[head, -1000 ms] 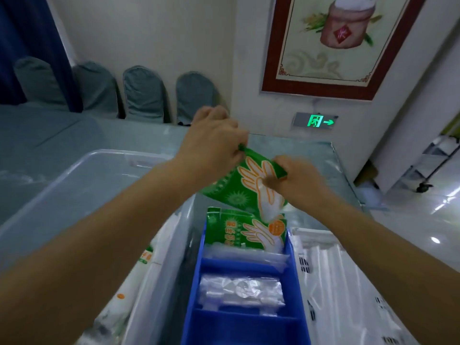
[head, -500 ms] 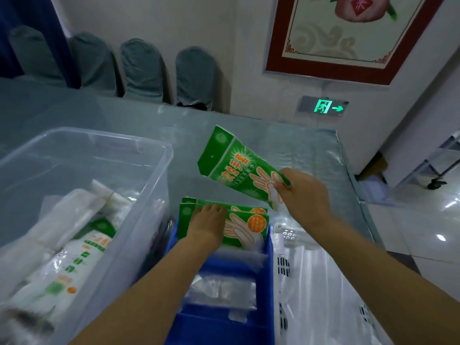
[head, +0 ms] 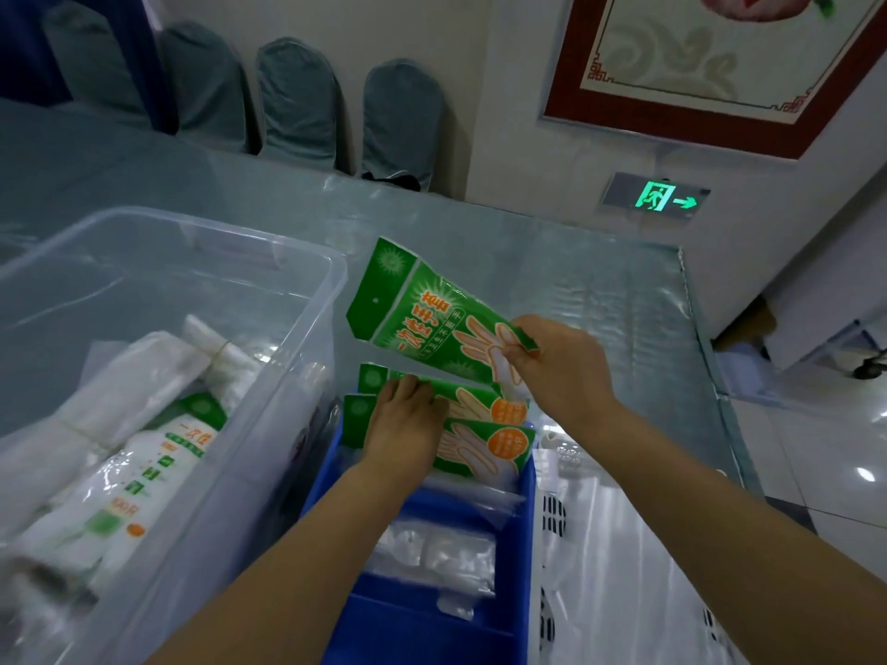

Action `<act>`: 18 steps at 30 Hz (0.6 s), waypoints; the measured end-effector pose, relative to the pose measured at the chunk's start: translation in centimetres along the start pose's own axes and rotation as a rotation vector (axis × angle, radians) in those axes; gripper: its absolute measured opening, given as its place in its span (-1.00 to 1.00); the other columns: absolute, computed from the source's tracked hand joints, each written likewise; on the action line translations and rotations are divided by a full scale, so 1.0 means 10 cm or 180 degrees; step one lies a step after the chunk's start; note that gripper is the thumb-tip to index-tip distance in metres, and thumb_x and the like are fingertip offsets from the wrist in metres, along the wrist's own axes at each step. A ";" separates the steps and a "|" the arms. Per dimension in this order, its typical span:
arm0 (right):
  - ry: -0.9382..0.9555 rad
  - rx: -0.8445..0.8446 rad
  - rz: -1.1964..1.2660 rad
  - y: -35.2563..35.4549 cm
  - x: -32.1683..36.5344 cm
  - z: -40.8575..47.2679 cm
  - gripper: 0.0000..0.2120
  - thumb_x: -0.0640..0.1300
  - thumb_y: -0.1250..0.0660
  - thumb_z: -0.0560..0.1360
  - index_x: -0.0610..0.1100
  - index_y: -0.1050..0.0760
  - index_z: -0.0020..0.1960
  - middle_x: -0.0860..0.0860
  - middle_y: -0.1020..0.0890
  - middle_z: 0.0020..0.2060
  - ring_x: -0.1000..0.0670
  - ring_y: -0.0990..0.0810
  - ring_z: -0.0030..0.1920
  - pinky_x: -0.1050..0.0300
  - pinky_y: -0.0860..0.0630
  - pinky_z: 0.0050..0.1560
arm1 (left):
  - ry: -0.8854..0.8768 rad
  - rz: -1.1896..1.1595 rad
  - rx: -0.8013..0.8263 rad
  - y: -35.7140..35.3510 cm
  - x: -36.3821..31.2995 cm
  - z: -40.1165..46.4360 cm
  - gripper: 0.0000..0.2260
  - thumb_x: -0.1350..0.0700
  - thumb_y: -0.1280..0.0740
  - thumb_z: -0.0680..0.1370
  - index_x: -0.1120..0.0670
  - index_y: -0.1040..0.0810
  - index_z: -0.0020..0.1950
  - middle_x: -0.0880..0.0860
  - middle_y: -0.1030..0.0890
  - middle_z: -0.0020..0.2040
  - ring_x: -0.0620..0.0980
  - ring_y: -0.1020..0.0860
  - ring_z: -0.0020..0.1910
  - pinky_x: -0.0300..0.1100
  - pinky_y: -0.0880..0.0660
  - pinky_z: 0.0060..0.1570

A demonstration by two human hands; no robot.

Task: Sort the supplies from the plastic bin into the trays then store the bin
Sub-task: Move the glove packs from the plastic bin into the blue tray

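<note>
- Green glove packet (head: 422,324) pinched at its near corner by the right hand (head: 559,371), above the blue tray (head: 525,520).
- Left hand (head: 405,431) flat, fingers spread on two packets (head: 494,441) at the tray's far end.
- Clear plastic bin (head: 288,328) just left; bare table beyond.

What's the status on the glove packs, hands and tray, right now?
Right hand pinching one green glove pack above blue tray. Left hand pressing two packs standing in tray's far end. Clear bin still stocked. Path clear.

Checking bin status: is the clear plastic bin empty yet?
No. The clear plastic bin holds white wrapped packs.
</note>
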State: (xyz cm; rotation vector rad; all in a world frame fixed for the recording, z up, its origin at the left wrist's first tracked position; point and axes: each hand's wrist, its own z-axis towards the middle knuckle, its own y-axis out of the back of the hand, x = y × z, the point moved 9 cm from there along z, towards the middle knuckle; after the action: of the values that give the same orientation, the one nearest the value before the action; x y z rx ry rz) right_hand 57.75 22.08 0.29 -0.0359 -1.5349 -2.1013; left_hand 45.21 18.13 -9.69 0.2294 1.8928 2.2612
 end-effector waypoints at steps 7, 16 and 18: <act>-0.0183 0.1784 -0.0426 -0.75 -0.15 -0.26 -0.76 -0.06 -0.24 0.52 0.02 -0.49 0.18 -0.03 -0.65 -0.04 -0.06 -0.59 -0.10 0.13 -0.46 -0.21 | 0.0208 -0.0253 -0.0036 -0.03 -0.01 -0.24 -0.79 0.11 -0.57 0.17 -0.02 -0.61 -0.27 -0.03 -0.63 -0.26 0.05 -0.57 -0.15 -0.03 -0.51 -0.08; 0.0115 0.2283 -0.0772 -1.15 -0.27 -0.33 -0.69 -0.10 -0.27 0.53 0.06 -0.48 0.27 -0.03 -0.64 0.04 -0.03 -0.62 -0.06 0.14 -0.50 -0.18 | 0.0129 -0.0095 0.0027 -0.06 -0.01 -0.15 -0.74 0.10 -0.38 0.44 -0.01 -0.55 0.13 0.02 -0.58 0.06 0.07 -0.45 0.12 -0.03 -0.29 0.24; 0.0017 0.2389 -0.0522 -1.23 -0.30 -0.35 -0.72 -0.09 -0.27 0.54 0.05 -0.51 0.24 -0.02 -0.65 0.05 0.00 -0.60 -0.07 0.17 -0.47 -0.18 | 0.0191 -0.0097 0.0057 -0.06 0.04 -0.10 -0.74 0.05 -0.34 0.48 -0.03 -0.52 0.17 0.02 -0.54 0.11 0.06 -0.41 0.17 -0.05 -0.23 0.28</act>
State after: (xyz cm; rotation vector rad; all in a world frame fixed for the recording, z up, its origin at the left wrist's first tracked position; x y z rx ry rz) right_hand 56.06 22.79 -12.70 0.3725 -2.2818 -1.5022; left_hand 44.65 17.39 -10.42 0.1356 1.9329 2.2566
